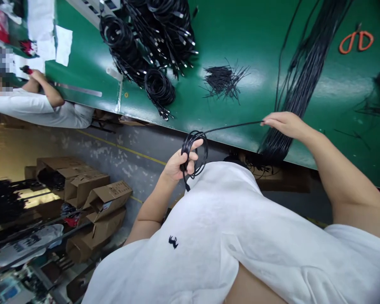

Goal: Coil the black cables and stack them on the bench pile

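A black cable (234,126) runs between my two hands, in front of the green table's edge. My left hand (184,162) is closed around several loops of it, and a short end with a connector hangs below the fingers. Stretched out to the right, my right hand (283,123) pinches the same cable, which is drawn nearly straight. Under that hand lies a long bundle of loose black cables (307,80), drooping over the table edge. Left of the bundle is a small pile of short black ties (223,79).
Coiled black cables (164,33) are heaped at the back, with one coil (160,88) nearer the edge. Orange-handled scissors (357,41) lie on the green table (240,25) at right. A co-worker (50,103) sits at far left. Cardboard boxes (98,202) stand on the floor.
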### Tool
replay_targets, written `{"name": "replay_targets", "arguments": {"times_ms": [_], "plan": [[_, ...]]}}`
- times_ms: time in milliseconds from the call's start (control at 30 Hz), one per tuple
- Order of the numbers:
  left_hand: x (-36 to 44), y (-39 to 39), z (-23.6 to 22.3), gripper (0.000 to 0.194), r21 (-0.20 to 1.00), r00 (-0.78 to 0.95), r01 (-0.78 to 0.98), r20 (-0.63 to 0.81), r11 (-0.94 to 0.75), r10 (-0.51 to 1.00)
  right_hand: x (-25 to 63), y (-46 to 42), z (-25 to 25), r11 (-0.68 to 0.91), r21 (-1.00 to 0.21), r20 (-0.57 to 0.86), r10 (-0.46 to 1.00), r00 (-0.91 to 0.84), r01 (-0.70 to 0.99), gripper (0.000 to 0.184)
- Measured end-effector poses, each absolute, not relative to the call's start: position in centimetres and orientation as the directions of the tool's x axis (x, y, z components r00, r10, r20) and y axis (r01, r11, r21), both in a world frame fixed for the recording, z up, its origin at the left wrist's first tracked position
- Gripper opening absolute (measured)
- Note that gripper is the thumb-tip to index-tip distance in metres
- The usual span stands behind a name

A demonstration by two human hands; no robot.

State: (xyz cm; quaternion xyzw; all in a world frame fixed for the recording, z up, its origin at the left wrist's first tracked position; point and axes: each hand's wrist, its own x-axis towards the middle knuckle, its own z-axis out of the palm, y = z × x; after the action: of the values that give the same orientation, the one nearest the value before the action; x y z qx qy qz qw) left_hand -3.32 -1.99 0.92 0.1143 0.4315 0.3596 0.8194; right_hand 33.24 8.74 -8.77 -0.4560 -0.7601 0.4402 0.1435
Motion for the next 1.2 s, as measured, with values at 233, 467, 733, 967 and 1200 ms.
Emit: {"name": "replay_targets", "arguments": {"times_ms": [233,467,733,967,1200], "plan": [[-4.5,-2.0,0.8,0.027,0.385,0.326,-0.484,-0.754,0.786,0.570,34.5,8.4,-7.6,0.234,-0.807,-0.104,0.848,-0.520,0.543,0.033],[-3.8,-2.5,0.8,0.024,0.347,0.236,-0.543,-0.811,0.765,0.535,33.5,9.5,-6.4,0.132,-0.846,-0.154,0.868,-0.473,0.517,0.041],[-5.3,-4.4,2.0,0.046,0.479,0.143,-0.658,-0.678,0.581,0.721,35.9,11.3,-11.7,0.040,-0.720,-0.340,0.850,-0.403,0.693,0.029],[-8.2,-4.4,3.9,0.042,0.692,-0.063,-0.629,-0.501,0.355,0.863,35.8,5.4,-12.8,0.351,-0.595,-0.330,0.714,-0.618,0.723,0.028],[-3.2,-3.3,-1.3,0.042,0.692,0.284,-0.317,-0.584,0.649,0.761,22.9,1.8,-1.8,0.566,-0.789,0.001,0.391,-0.920,0.239,0.044]]}}
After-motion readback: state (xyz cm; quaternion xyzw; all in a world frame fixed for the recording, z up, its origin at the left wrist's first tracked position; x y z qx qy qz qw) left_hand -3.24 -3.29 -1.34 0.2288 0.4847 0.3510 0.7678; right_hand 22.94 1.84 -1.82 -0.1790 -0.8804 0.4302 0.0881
